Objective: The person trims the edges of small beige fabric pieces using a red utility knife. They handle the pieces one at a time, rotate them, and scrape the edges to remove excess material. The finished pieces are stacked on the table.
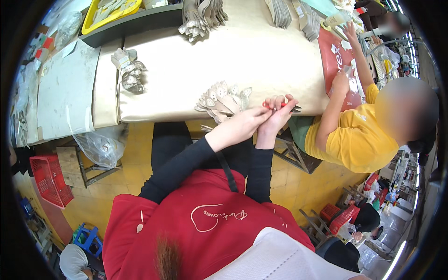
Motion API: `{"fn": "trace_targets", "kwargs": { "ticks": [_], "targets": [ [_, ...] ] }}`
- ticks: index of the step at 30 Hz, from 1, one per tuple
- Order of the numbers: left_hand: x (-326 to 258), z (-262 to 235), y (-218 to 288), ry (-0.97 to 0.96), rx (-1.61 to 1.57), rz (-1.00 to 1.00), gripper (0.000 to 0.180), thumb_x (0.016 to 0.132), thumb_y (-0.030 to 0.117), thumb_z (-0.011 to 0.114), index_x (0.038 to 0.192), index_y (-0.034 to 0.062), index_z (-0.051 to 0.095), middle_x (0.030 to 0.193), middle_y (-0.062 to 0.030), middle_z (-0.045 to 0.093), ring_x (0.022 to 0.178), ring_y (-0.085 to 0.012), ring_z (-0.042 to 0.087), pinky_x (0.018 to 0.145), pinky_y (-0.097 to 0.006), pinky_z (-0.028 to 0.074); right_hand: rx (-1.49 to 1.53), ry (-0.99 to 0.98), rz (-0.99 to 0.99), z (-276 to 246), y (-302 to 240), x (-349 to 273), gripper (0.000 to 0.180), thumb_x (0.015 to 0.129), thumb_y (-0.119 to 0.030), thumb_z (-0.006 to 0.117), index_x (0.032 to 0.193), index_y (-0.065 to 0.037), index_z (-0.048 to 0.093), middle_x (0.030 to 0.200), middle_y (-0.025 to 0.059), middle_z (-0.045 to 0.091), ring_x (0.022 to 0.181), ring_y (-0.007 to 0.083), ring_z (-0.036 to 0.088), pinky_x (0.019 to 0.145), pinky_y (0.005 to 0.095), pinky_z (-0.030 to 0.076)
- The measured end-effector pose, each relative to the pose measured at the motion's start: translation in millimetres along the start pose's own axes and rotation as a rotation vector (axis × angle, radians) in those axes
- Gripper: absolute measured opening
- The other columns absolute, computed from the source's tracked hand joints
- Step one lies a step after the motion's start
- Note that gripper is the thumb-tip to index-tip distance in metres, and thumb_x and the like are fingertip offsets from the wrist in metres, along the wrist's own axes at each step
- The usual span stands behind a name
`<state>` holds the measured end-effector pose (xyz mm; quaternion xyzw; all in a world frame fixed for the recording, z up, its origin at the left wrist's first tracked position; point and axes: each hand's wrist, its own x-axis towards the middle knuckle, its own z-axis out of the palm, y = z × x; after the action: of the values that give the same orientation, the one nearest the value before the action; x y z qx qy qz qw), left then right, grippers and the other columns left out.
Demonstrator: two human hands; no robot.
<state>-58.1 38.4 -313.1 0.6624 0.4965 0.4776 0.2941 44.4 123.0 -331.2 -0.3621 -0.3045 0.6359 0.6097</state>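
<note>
My right hand (275, 122) is above the near edge of the table, with its fingers curled round small scissors (283, 105). They have red handles, and their dark blades point to the right. My left hand (243, 123) meets it from the left, fingers pinched together by the right palm. Whatever the left fingers grip, if anything, is too small or hidden to name. Just left of and beyond both hands lies a fanned pile of beige strap-like pieces (223, 98) with rounded, pale-marked ends. Some of the pile is hidden behind my left hand.
More bundles of similar pieces (129, 70) lie at the left and along the far side. A yellow tray (112, 16) sits at the far left. At the right, a co-worker in a yellow shirt (354, 135) works over a red mat (333, 60). A plastic bag (100, 147) hangs below the table.
</note>
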Motion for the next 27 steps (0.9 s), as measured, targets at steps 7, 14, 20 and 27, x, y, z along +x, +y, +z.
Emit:
{"fn": "trace_targets", "kwargs": {
  "ticks": [7, 14, 20, 27],
  "targets": [
    [-5.5, -37.3, -24.7, -0.091, 0.207, -0.101, 0.02, 0.087, 0.009, 0.067, 0.104, -0.0001, 0.071, 0.12, -0.0135, 0.068, 0.114, -0.0328, 0.063, 0.093, -0.041, 0.054, -0.032, 0.017, 0.101, -15.7, 4.3, 22.4, 0.058, 0.1, -0.063, 0.048, 0.086, -0.007, 0.055, 0.062, -0.0019, 0.037, 0.053, 0.0119, 0.038, 0.05, 0.0289, 0.035],
    [11.5, -42.2, -43.8, 0.154, 0.551, -0.187, 0.025, 0.084, 0.018, 0.072, 0.107, 0.0081, 0.071, 0.115, -0.0038, 0.067, 0.112, -0.0246, 0.061, 0.101, -0.039, 0.044, 0.025, -0.167, 0.19, -1.5, 3.6, 23.4, 0.049, 0.104, -0.058, 0.045, 0.093, -0.011, 0.054, 0.064, -0.0036, 0.035, 0.054, 0.009, 0.036, 0.051, 0.0253, 0.03],
    [13.0, -28.4, -18.5, 0.173, 0.193, -0.008, 0.039, 0.087, 0.018, 0.072, 0.126, 0.0152, 0.065, 0.116, -0.0097, 0.065, 0.107, -0.0295, 0.063, 0.093, -0.039, 0.049, 0.235, -0.134, 0.219, 20.5, 5.9, 15.9, 0.04, 0.109, -0.049, 0.04, 0.091, -0.013, 0.044, 0.086, 0.0015, 0.047, 0.079, 0.0136, 0.046, 0.071, 0.0287, 0.042],
    [26.8, -35.8, 0.6, 0.301, -0.138, -0.256, 0.02, 0.088, 0.009, 0.073, 0.108, 0.0068, 0.074, 0.097, -0.0089, 0.065, 0.087, -0.0224, 0.065, 0.074, -0.031, 0.052, 0.246, -0.44, 0.257, 32.3, -13.6, -10.7, 0.013, 0.104, -0.021, 0.056, 0.105, -0.013, 0.046, 0.111, 0.006, 0.05, 0.107, 0.0175, 0.051, 0.094, 0.0367, 0.046]
  ]
}}
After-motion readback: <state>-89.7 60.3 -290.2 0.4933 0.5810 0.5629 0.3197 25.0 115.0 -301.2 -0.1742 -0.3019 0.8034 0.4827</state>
